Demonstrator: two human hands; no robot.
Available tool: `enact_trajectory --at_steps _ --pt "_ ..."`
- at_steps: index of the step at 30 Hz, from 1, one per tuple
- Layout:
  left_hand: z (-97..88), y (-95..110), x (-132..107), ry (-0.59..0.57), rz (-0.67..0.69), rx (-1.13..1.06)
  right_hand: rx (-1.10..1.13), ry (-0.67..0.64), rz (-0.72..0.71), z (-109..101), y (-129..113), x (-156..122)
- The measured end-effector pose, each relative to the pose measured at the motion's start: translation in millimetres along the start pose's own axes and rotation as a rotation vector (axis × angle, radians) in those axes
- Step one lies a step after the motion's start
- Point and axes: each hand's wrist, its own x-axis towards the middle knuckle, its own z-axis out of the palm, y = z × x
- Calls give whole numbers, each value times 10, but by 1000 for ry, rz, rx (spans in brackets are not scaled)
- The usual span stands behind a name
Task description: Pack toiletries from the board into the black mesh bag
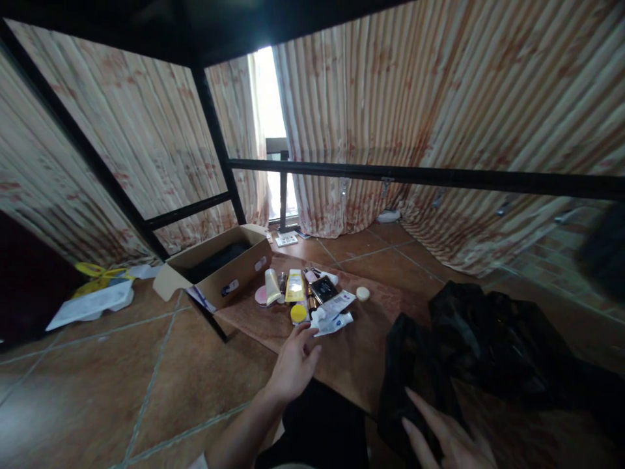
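My left hand (pixel 294 366) reaches over the near edge of a low brown table (pixel 356 355), fingers stretched and holding nothing visible. Just beyond its fingertips lie a yellow-lidded jar (pixel 298 314) and a white-and-blue squeeze tube (pixel 336 324). Behind them are a yellow-and-white pack (pixel 294 285), a pale tube (pixel 272 288), a black square case (pixel 323 290) and other small cosmetics. At lower right, my right hand (pixel 449 438) has its fingers apart, over or against a black plastic bag (pixel 407 365); whether they touch is unclear.
An open cardboard box (pixel 244 270) with something dark inside stands at the table's left end. More black plastic (pixel 488 339) is heaped at right. A black metal frame (pixel 420 174) crosses behind, before striped curtains (pixel 366 98). A white tray-like piece (pixel 92 305) lies on the tiled floor.
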Motion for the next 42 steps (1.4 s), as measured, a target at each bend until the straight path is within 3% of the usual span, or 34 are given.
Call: enact_trajectory --at_steps 5,12,17,23,27,32,39,42 --pt "-156 -304 74 136 -36 102 37 35 50 -39 -118 84" --pt "-566 -810 484 380 -296 317 62 74 78 -73 -207 124" --pt "-790 -1033 934 352 -300 406 53 62 94 -71 -193 111" --pt "-834 -1207 1244 210 -220 388 35 73 79 -129 -246 181" --pt "-829 -1285 1270 182 -170 348 42 56 111 -168 -263 222" --pt "-860 -1312 1138 150 -114 311 78 39 138 -173 -277 218" --pt "-842 -1164 861 -2 -3 233 140 -5 223 -205 -373 275" --pt "-773 -1079 780 -6 6 192 148 -19 248 -211 -393 300"
